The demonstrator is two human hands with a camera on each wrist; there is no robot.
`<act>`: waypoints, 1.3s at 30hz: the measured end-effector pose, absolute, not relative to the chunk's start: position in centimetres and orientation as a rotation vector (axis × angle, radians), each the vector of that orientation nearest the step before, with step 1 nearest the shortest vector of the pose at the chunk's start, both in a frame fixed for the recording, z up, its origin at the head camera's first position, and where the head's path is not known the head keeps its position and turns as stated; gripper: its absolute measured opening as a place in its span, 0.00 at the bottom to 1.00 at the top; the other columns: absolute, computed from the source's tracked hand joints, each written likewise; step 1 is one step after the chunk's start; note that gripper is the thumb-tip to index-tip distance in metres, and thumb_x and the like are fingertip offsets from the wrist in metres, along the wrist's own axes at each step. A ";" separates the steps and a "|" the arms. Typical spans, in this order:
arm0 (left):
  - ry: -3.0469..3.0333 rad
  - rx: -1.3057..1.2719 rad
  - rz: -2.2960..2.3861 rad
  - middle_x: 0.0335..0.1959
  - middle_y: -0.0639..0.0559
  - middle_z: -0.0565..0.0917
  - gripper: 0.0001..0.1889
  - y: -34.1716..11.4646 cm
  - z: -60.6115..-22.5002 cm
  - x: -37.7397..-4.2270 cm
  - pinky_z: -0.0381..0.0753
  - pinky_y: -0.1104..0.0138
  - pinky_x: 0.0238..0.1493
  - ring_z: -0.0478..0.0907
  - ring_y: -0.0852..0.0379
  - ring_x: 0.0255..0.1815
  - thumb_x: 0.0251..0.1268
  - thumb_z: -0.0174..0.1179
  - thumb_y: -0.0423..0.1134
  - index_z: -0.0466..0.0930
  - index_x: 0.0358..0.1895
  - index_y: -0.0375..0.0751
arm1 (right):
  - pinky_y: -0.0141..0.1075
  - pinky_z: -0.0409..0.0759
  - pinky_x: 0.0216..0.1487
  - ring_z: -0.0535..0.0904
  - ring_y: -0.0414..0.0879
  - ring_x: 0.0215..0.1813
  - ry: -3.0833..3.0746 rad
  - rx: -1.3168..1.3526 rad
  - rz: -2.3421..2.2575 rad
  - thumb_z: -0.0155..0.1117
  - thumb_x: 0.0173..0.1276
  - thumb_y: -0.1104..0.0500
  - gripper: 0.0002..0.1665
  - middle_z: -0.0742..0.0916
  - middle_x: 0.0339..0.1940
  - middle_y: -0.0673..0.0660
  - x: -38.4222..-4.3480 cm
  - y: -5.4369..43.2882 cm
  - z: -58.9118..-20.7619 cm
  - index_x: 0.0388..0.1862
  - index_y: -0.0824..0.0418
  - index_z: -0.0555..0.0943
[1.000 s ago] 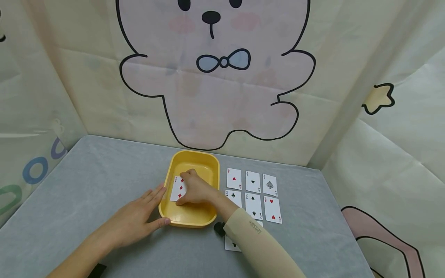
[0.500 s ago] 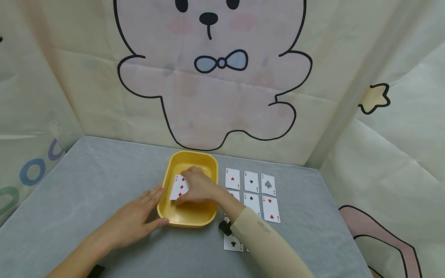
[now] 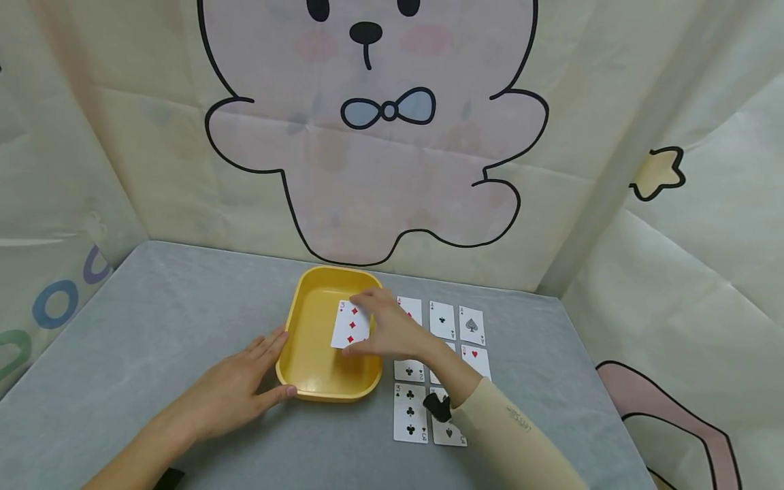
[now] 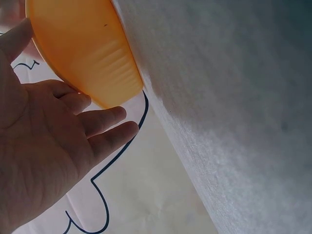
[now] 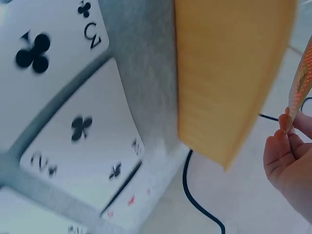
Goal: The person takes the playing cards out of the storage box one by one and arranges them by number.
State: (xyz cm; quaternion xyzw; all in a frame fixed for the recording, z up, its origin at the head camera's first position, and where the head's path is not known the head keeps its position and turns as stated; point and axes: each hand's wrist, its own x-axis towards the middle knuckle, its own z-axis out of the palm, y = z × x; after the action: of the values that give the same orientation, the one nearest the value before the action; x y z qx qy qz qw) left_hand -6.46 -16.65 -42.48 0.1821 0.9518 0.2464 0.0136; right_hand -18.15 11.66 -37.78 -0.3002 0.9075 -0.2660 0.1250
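A yellow plastic tray stands on the grey cloth. My left hand rests against its left side, fingers extended along the wall and thumb by the near corner; the left wrist view shows the straight fingertips at the tray's outside. Over the right half of the tray, my right hand pinches a three of diamonds playing card by its right side, thumb at the bottom edge and fingers at the top. In the right wrist view the card is raised above the tray's rim, its patterned back showing.
Right of the tray, face-up cards lie in rows: aces such as the ace of spades, then twos, then the three of clubs and three of spades. The right forearm covers part of them. A printed curtain hangs behind the table.
My right hand has lifted the three of diamonds from the tray's left part and carried it rightward. More of the threes now show beside the forearm. The left hand stays at the tray.
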 end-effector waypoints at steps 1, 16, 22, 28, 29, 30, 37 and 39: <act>2.963 0.567 0.767 0.83 0.44 0.62 0.52 -16.6 -42.5 -6.5 0.71 0.36 0.68 0.66 0.30 0.76 0.69 0.52 0.76 0.60 0.82 0.39 | 0.50 0.74 0.70 0.62 0.52 0.73 2.643 -0.877 -0.790 0.82 0.53 0.40 0.54 0.73 0.73 0.57 -18.0 12.0 -37.6 0.77 0.58 0.73; 2.939 0.576 0.760 0.83 0.43 0.60 0.53 -16.5 -42.5 -6.5 0.70 0.35 0.68 0.65 0.29 0.76 0.70 0.50 0.76 0.59 0.83 0.37 | 0.54 0.74 0.70 0.61 0.47 0.74 2.680 -0.874 -0.942 0.86 0.54 0.47 0.54 0.72 0.72 0.49 -15.9 17.9 -36.4 0.78 0.55 0.72; 2.925 0.561 0.757 0.84 0.44 0.59 0.54 -16.6 -42.4 -6.6 0.69 0.35 0.68 0.65 0.29 0.77 0.69 0.49 0.77 0.58 0.83 0.38 | 0.56 0.74 0.69 0.63 0.49 0.73 2.711 -0.880 -0.911 0.85 0.55 0.47 0.54 0.73 0.71 0.52 -15.4 20.2 -36.2 0.79 0.56 0.72; 2.939 0.565 0.762 0.84 0.44 0.60 0.53 -16.7 -42.4 -6.5 0.70 0.35 0.68 0.65 0.30 0.77 0.69 0.50 0.77 0.58 0.83 0.38 | 0.56 0.75 0.67 0.63 0.50 0.73 2.736 -0.905 -0.930 0.86 0.53 0.50 0.53 0.74 0.71 0.53 -15.2 22.0 -35.9 0.77 0.59 0.74; 2.941 0.566 0.761 0.84 0.44 0.60 0.53 -16.7 -42.4 -6.5 0.70 0.35 0.68 0.65 0.30 0.76 0.69 0.50 0.77 0.58 0.83 0.39 | 0.57 0.75 0.67 0.63 0.51 0.73 2.742 -0.907 -0.925 0.86 0.53 0.50 0.53 0.74 0.71 0.53 -15.1 22.3 -35.9 0.76 0.59 0.74; 2.945 0.570 0.762 0.84 0.44 0.60 0.53 -16.7 -42.4 -6.5 0.70 0.35 0.68 0.65 0.30 0.76 0.69 0.50 0.77 0.58 0.83 0.39 | 0.57 0.75 0.67 0.63 0.51 0.73 2.747 -0.910 -0.922 0.87 0.53 0.50 0.52 0.74 0.71 0.53 -15.0 22.6 -35.9 0.76 0.59 0.74; 2.948 0.570 0.761 0.84 0.44 0.60 0.53 -16.7 -42.4 -6.5 0.70 0.35 0.68 0.65 0.30 0.77 0.69 0.50 0.77 0.59 0.83 0.38 | 0.58 0.74 0.66 0.64 0.51 0.72 2.759 -0.891 -0.866 0.86 0.53 0.48 0.52 0.73 0.69 0.53 -14.1 24.7 -36.6 0.76 0.57 0.74; 2.948 0.573 0.761 0.83 0.44 0.60 0.53 -16.7 -42.4 -6.5 0.70 0.35 0.68 0.65 0.30 0.76 0.69 0.50 0.77 0.59 0.83 0.38 | 0.58 0.74 0.66 0.66 0.51 0.71 2.766 -0.878 -0.853 0.86 0.53 0.48 0.52 0.74 0.69 0.53 -13.8 25.5 -37.1 0.75 0.58 0.74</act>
State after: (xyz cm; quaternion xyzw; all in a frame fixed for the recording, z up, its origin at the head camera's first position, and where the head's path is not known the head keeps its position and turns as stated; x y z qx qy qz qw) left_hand -6.50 -16.73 -42.45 0.1851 0.9513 0.2455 0.0219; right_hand -13.81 25.53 -37.13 -0.2899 0.9129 -0.2814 0.0584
